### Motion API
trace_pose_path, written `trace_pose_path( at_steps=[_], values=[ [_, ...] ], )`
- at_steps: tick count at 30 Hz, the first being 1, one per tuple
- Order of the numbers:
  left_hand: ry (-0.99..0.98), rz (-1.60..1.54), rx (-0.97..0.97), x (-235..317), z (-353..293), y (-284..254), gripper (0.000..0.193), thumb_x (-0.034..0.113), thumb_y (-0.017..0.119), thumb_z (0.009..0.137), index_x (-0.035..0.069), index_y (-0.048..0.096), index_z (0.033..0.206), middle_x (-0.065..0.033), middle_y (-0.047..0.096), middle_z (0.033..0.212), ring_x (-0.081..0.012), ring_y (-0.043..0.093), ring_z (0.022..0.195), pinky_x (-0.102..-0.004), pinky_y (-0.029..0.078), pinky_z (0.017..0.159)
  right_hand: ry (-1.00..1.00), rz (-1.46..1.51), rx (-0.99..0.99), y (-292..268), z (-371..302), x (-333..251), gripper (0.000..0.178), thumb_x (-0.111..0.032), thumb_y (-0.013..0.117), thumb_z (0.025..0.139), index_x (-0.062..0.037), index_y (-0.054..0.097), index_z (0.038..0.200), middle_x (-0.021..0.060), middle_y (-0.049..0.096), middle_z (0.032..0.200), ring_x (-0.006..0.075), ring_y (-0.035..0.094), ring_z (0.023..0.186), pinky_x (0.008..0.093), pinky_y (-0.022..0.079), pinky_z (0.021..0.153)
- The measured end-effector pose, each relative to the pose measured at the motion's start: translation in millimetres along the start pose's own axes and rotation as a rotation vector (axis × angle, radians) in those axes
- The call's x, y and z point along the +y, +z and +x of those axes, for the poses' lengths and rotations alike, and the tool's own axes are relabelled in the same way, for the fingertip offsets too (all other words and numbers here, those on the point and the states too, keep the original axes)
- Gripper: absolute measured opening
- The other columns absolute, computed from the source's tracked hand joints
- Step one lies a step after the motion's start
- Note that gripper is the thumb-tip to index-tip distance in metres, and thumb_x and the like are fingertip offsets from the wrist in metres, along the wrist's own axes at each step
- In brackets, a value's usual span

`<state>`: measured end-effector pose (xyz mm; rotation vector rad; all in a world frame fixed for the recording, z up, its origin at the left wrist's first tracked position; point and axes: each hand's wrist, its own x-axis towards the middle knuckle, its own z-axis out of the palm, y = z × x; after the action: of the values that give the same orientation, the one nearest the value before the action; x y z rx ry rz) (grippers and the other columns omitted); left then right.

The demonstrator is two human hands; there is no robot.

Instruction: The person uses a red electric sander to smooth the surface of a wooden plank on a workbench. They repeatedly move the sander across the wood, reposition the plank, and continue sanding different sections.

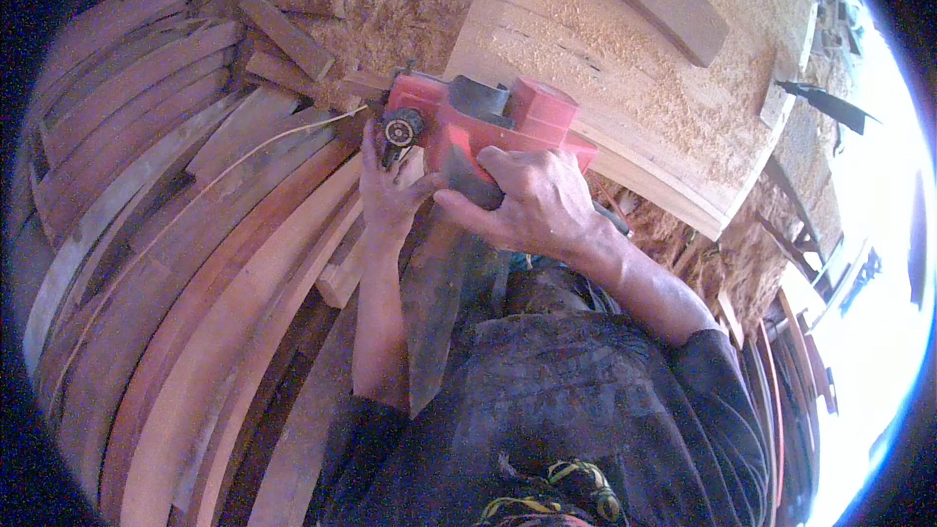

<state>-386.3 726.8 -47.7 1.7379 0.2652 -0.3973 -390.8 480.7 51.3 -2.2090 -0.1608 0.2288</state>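
Note:
A red electric hand planer [556, 107] with black parts is tilted in front of my body, beside the edge of a pale wooden slab [673, 185]. My right hand [542, 200] is closed round its rear part, near the dark grip. At its other end my left hand [390, 190] holds the side of the planer, fingers up beside a round black knob [401, 128] and thumb toward my right hand. My palms and the tool hide part of the grip. Whether the planer touches the slab, I cannot tell.
Long wooden boards [244, 332] lie side by side on the left. Offcuts [288, 34] rest among shavings at the far left. A curved wooden piece [654, 0] lies on the sawdust-covered slab. A thin pale cord or strip [264, 144] crosses the boards. Bright light fills the right edge.

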Motion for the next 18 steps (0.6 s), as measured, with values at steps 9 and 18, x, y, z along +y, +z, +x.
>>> trace_pose_path(
  at_steps=[9,18],
  values=[
    [-0.016,0.070,0.000,10.0,0.8,-5.7,0.148,0.045,0.106,0.062,0.002,0.015,0.170,-0.0211,0.038,0.165,-0.0356,0.042,0.153,-0.0544,0.040,0.126,0.008,0.007,-0.024,4.7,5.4,-1.6,0.049,-0.047,0.083,0.087,-0.0019,0.067,0.078,0.0201,0.066,0.065,0.0399,0.071,0.061,0.0498,0.055,0.055],
    [-0.153,-0.153,0.011,-14.3,9.0,-22.2,0.146,0.043,0.106,0.063,0.008,0.014,0.171,-0.0185,0.038,0.166,-0.0362,0.045,0.152,-0.0567,0.044,0.123,0.008,0.014,-0.014,8.9,12.8,-7.2,0.049,-0.049,0.083,0.088,-0.0034,0.068,0.080,0.0202,0.067,0.067,0.0409,0.071,0.062,0.0504,0.056,0.057]
  ],
)
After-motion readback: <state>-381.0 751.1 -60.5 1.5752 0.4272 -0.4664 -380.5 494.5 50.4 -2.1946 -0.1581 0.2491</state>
